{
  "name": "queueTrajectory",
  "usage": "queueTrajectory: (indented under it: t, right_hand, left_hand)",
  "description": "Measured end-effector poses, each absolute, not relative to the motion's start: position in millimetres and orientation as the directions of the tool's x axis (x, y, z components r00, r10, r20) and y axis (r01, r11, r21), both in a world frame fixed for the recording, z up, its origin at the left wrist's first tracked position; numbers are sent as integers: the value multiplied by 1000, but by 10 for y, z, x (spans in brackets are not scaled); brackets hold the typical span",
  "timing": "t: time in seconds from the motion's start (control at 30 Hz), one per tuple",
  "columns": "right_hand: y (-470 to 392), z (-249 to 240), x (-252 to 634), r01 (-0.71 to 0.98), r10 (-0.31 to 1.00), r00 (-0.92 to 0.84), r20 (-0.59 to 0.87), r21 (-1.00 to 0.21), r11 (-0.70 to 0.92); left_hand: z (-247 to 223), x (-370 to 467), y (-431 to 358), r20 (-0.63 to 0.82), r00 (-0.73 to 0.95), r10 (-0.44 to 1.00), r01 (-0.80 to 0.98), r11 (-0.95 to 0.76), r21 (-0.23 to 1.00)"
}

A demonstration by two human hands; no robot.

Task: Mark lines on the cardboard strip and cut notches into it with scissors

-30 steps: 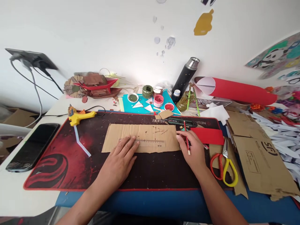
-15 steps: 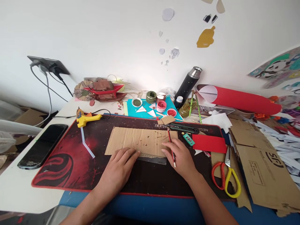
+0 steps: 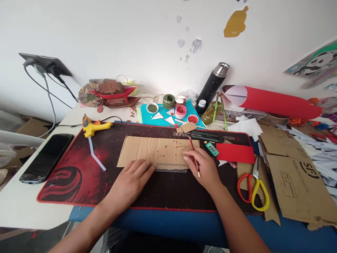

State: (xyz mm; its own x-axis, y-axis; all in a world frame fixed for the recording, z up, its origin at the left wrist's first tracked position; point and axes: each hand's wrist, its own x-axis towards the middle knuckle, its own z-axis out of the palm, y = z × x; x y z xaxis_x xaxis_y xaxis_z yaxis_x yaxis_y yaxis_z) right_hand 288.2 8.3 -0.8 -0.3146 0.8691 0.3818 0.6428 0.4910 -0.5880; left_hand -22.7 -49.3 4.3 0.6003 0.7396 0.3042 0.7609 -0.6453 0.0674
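A brown cardboard sheet [image 3: 155,149] lies on a red and black desk mat [image 3: 73,172]. A clear plastic ruler [image 3: 171,168] rests along the sheet's near edge. My left hand [image 3: 130,182] lies flat with its fingers spread, its fingertips pressing on the ruler's left end and the cardboard. My right hand [image 3: 206,168] grips a red pencil [image 3: 194,156], and its fingertips touch the ruler's right end. The pencil's tip points away from me over the cardboard.
Red and yellow scissors [image 3: 254,188], a red card piece [image 3: 235,153] and large cardboard pieces [image 3: 292,175] lie to the right. A yellow glue gun [image 3: 93,128] and a black phone [image 3: 47,158] lie to the left. Paint pots [image 3: 180,111], a black flask [image 3: 213,86] and a red paper roll [image 3: 273,103] stand at the back.
The ruler has slid from the middle of the cardboard to its near edge. My right hand moved left with the pencil onto the ruler's right end. My left hand stayed on the left end.
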Motion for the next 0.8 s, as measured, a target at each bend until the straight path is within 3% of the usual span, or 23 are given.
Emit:
queueTrajectory:
  t: [0.2,0.8]
  right_hand:
    - [85,-4,2890,631,873,-313,374,-605,486]
    - [98,23,2918,639,858,-351,375,-575,512]
  left_hand:
    - [98,-225,-501,361,653,665,715,-699,-6]
    - [169,-147,-517,416,614,670,728,-685,29]
